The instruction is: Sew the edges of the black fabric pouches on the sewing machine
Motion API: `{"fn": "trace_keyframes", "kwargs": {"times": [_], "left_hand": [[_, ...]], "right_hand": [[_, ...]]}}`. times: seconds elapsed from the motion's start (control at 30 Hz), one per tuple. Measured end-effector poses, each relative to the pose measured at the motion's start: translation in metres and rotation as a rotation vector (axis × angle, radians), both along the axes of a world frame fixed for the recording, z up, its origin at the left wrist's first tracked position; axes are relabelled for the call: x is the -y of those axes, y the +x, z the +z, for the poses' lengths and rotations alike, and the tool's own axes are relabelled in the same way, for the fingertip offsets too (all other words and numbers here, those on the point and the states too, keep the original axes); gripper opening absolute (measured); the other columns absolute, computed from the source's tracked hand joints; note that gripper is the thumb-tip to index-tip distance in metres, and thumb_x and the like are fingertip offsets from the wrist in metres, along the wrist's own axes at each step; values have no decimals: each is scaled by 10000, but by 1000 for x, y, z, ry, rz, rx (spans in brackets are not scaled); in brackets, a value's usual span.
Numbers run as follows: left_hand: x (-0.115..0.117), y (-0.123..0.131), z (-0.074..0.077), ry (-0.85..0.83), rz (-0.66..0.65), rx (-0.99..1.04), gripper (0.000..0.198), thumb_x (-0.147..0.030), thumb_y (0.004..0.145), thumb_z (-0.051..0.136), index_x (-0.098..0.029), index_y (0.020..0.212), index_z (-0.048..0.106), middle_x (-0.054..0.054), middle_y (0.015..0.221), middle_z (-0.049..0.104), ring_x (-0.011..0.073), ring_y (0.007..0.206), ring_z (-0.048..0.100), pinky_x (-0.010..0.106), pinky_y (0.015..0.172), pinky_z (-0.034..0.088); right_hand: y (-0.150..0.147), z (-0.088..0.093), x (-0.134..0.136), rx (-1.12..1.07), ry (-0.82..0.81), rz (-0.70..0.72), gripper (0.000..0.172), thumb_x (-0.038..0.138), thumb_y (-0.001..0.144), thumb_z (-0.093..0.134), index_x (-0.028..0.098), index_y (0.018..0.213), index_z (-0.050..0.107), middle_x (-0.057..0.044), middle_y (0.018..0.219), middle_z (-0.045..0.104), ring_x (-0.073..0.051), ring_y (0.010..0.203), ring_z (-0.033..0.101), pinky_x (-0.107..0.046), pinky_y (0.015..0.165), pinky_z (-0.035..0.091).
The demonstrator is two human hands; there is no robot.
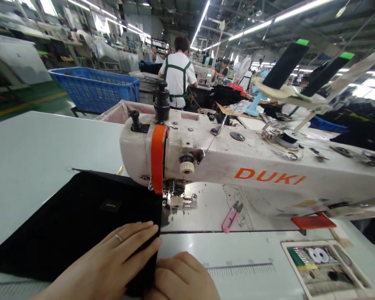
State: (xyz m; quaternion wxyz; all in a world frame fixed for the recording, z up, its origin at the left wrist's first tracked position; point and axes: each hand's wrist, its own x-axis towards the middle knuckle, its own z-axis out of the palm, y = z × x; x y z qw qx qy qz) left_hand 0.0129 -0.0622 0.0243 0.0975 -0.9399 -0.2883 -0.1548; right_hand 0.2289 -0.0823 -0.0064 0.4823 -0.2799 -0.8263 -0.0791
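Observation:
A black fabric piece (81, 225) with a small sewn label lies on the table, its right edge running up to the presser foot (176, 202) of a sewing machine (212, 162). My left hand (112, 254) rests flat on the fabric near that edge, fingers stretched forward, a ring on one of them. Beside it, my right hand (184, 277) is curled with its fingertips closed at the near right edge of the fabric; its thumb is hidden. A gold-coloured metal bit (120, 171) shows behind the fabric's far edge.
Pink thread snips (233, 216) lie on the machine bed. A tray (328, 266) with bobbins is set into the table at right. Thread cones (286, 64) stand above the machine. Behind are a blue basket (96, 87) and a person in a white shirt (178, 75).

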Motion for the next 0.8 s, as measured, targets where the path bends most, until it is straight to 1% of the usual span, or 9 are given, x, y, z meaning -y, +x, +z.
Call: {"fn": "trace_keyframes", "kwargs": {"times": [0.1,0.23,0.3,0.4,0.47,0.6,0.7,0.8], "left_hand": [[-9,3,10,37,-42,-15,440,-216,939,620,-205,1369,712,15,1382,761,247,1325,638,367,1174,513],[-24,6,22,-3,-39,-52,518,-68,904,539,-207,1371,717,3,1414,750,229,1333,644,360,1204,497],[-31,8,25,9,-23,-8,549,-22,887,503,-205,1353,726,-4,1393,761,210,1338,639,336,1233,461],[-37,9,26,54,-26,51,491,-26,931,477,-193,1312,738,-14,1352,777,194,1336,633,308,1297,365],[-35,5,23,45,-71,65,461,-40,972,467,-203,1314,729,-12,1327,782,179,1322,642,294,1310,347],[-21,-13,10,-31,-175,115,532,-22,1016,411,-228,1439,661,17,1282,789,159,1282,678,280,1259,443],[-12,-27,-1,-197,-163,172,579,-23,1038,423,-287,1516,615,-1,1346,777,161,1291,693,289,1235,487],[-13,-38,-7,-353,-148,192,635,-19,1031,462,-366,1545,595,-45,1394,764,161,1262,725,259,1160,558]], "right_hand": [[2,-1,-3,23,-28,-7,307,84,1007,593,206,731,649,15,739,708,-116,714,682,-282,550,430],[3,3,-10,80,-75,-9,295,68,1005,612,209,749,650,6,771,730,-131,765,701,-287,579,457],[3,6,-14,109,-74,-9,301,73,1016,622,208,749,649,-1,799,745,-136,788,707,-286,594,467],[4,11,-16,108,-93,-17,296,82,1040,609,196,774,671,-3,823,755,-136,791,707,-289,613,484],[6,14,-15,97,-135,-40,286,94,1052,603,199,801,691,2,823,758,-143,764,692,-300,616,500],[12,24,-10,103,-204,-34,287,94,1064,575,201,831,705,3,814,759,-156,720,668,-317,617,525],[18,31,-7,146,-265,16,284,106,1087,529,193,894,718,-13,851,764,-165,786,693,-311,673,547],[24,34,-5,186,-323,54,253,155,1108,514,208,1001,737,-26,903,771,-172,859,702,-305,752,571]]}}
